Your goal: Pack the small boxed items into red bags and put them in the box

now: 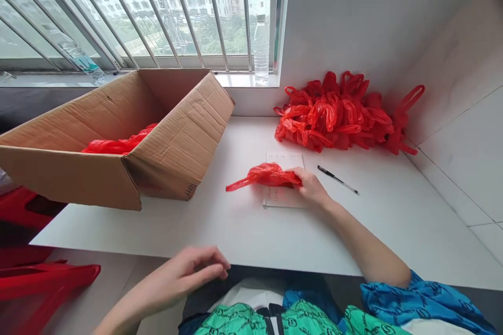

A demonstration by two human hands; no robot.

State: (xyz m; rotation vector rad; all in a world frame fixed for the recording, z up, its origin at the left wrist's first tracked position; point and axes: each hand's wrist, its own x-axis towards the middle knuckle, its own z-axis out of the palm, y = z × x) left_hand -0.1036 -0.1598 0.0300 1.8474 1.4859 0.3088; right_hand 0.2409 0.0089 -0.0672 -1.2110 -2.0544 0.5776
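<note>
My right hand (312,186) grips one end of a knotted red plastic bag (267,174) over the middle of the white table. Part of a notebook (285,198) with handwriting shows beneath that bag. A black-capped pen (338,179) lies on the tabletop, just right of my right hand. Close to the table's front edge hovers my left hand (196,269), fingers loosely curved, thumb apart, holding nothing. Against the back wall sits a heap of knotted red plastic bags (334,112). More red plastic (118,144) is visible inside the open cardboard box (176,141) on the left.
Water bottles stand on the windowsill, one upright (261,52) and one tilted (84,60), before a barred window. A tiled wall (463,131) bounds the white table (220,225) on the right. Below the table's left end hangs a red bag (43,288).
</note>
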